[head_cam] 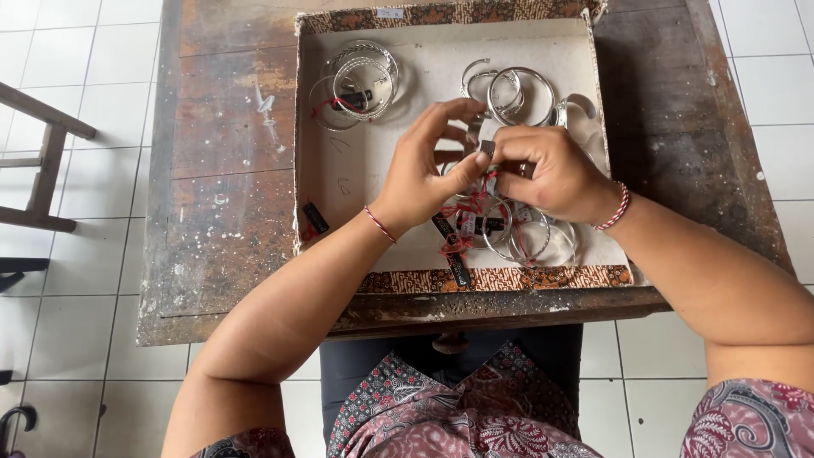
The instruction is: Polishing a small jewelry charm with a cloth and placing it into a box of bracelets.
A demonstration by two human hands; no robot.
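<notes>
Both hands' grip pinches a small tag (487, 148) above bangles (519, 95) crowding the tray (441, 51).

Red-and-white cord bracelets (612, 208) circle both wrists; patterned maroon batik garment (475, 407), short sleeves, dark trousers.

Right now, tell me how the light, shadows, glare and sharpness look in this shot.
Head view: soft, even daylight; sharp on the box and wooden table. Faint shadows lie under the left hand and right hand. Small glints show on the silver bangles; no strong glare. The small tag pinched between the fingers is too small to make out. Table edges lean outward, a wide-lens effect.
</notes>
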